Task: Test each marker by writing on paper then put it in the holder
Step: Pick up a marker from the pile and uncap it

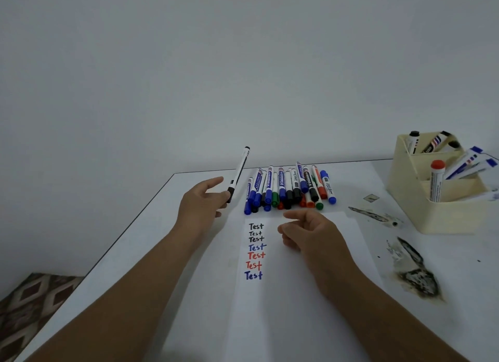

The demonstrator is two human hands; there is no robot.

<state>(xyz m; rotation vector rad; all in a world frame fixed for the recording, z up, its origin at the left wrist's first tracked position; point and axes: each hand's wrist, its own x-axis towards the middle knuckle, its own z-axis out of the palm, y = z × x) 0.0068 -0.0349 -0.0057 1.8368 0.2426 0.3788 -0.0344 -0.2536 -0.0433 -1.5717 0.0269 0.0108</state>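
My left hand (201, 203) pinches a slim white marker with a black cap (239, 172) by its lower end, so that it points up and away, left of the pile. Several capped markers in blue, black, red and green (290, 189) lie in a heap at the far end of the paper (297, 294). The sheet carries a column of "Test" words in black, blue and red. My right hand (310, 230) hovers over the paper just in front of the pile, fingers loosely curled, holding nothing. A cream holder (432, 208) at the right contains several markers.
The white table (151, 243) has dark scorch-like stains (417, 278) to the right of the paper, near the holder. The table's left edge runs diagonally, with a patterned floor or rug (32, 302) below it. A plain wall stands behind.
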